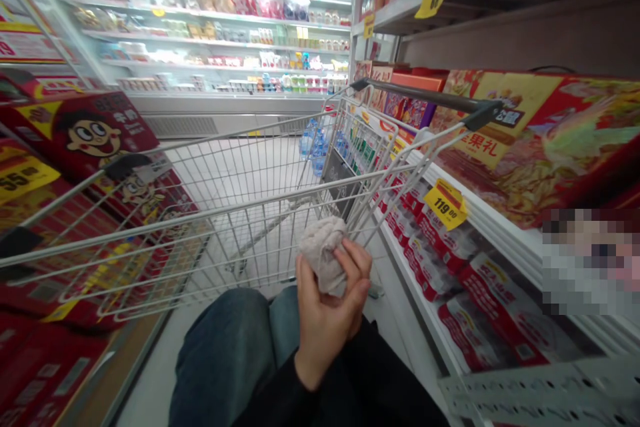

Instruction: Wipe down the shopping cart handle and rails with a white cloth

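Holds a crumpled pale cloth between left hand and right hand, with grip closed around its folds, above denim knees, before a wire trolley; looks light, soft, unbreakable, best taken by a bunched fold

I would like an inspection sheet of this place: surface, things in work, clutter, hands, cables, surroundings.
Surface: pale floor, visible beside the knees and through the cart wires.
Job's things: crumpled pale cloth, held up in front of the wire shopping cart.
Clutter: red boxes on the left; blue-tinted bottles on the floor beyond the cart.
Grippers: bare left hand and right hand, both gripping the cloth.
Cables: none certain; a thin dark curve above the right-hand boxes is unclear.
Surroundings: lit display shelves ahead; gift boxes and price tags on the right.
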A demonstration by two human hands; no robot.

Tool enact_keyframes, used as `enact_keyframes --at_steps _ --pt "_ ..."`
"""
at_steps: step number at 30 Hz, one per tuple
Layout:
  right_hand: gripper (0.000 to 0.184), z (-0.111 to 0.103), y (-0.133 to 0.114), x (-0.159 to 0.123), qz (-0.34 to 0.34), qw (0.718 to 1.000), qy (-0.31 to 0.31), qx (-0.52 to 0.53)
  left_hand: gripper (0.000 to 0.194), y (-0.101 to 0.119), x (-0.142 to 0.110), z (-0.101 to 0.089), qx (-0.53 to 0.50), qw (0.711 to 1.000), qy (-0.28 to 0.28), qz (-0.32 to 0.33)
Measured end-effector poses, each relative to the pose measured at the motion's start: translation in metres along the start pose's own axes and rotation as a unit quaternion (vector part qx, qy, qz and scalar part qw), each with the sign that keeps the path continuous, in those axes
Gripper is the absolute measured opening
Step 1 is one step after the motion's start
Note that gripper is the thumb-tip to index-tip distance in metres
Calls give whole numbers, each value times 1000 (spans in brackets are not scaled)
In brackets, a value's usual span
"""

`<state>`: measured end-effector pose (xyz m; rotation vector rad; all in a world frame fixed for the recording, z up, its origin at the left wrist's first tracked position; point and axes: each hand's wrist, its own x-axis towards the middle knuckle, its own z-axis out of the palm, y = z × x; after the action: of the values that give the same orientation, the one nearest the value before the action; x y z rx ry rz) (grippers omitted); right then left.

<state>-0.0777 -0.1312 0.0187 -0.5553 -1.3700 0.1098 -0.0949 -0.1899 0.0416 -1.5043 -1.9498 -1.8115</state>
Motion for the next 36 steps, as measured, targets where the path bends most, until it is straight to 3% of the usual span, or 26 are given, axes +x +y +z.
enact_keyframes --at_steps 3,6,9,11,12,14,16,19,22,24,27,32,34,36 --pt "57 -18 1 14 -70 984 -162 33 55 6 21 -10 -54 992 64 -92" --pt "65 -32 2 30 -106 962 -224 112 45 18 41 -20 -53 985 143 -79" --pt "63 -39 5 49 -98 960 -213 153 38 25 62 -26 11 983 182 32" --pt "54 -41 15 73 -131 956 -220 140 39 23 77 -29 56 976 179 113" --pt "48 -42 23 88 -151 954 -229 121 40 20 85 -29 77 970 177 147" --pt "39 -40 43 124 -164 969 -180 37 46 14 98 -27 118 958 174 195" --pt "35 -33 65 158 -174 973 -126 -80 54 12 108 -18 152 950 154 224" --pt "32 -15 91 192 -188 956 -136 -179 68 17 114 8 210 945 96 233" --pt "34 4 104 200 -199 944 -156 -212 72 23 116 35 265 936 68 220" --pt "38 12 109 199 -191 943 -144 -230 67 20 117 39 268 933 73 227" --pt "36 18 115 195 -192 945 -121 -235 60 3 118 19 259 932 96 236" --pt "36 24 118 186 -197 949 -111 -220 45 -29 113 -48 259 932 193 163" --pt "37 28 115 180 -181 955 -99 -213 40 -30 112 -59 265 928 230 130" --pt "39 33 111 175 -166 962 -98 -194 40 -21 113 -50 255 933 220 128"
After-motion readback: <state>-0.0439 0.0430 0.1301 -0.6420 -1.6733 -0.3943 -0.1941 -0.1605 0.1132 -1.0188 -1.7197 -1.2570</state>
